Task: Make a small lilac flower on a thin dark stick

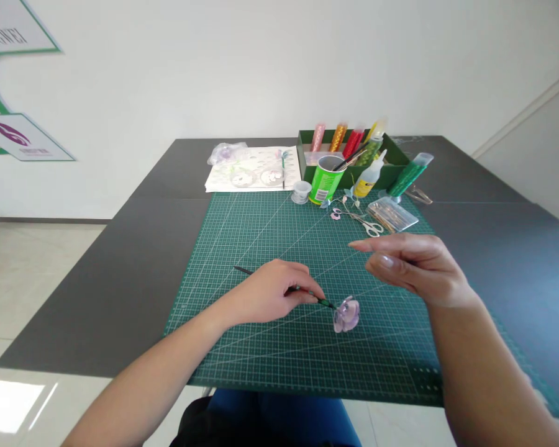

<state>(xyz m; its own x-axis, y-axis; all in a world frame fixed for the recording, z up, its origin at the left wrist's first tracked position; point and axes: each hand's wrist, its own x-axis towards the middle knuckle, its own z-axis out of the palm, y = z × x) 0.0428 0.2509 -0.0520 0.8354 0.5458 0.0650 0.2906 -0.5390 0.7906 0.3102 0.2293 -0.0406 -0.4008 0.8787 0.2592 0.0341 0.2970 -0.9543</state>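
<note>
My left hand (284, 292) is closed around the dark stem of an artificial flower (347, 314), low over the green cutting mat (261, 354). The flower has translucent pale-purple petals and a green part just below the bloom. It points to the right, while the stem's dark end shows beyond my wrist on the left. Raised over the mat's right side, my right hand (410, 267) has its index finger stretched out and its thumb below, apart from it. I see nothing in that hand, though its curled fingers are partly hidden. It is apart from the flower.
White-handled scissors (373, 229), small wired flowers (336, 214) and a clear plastic case (393, 215) lie beyond my right hand. Behind stand a green can (326, 184), a glue bottle (369, 177), a wire spool (300, 192) and a dark green box (305, 171) of coloured tubes. Papers (218, 178) lie back left.
</note>
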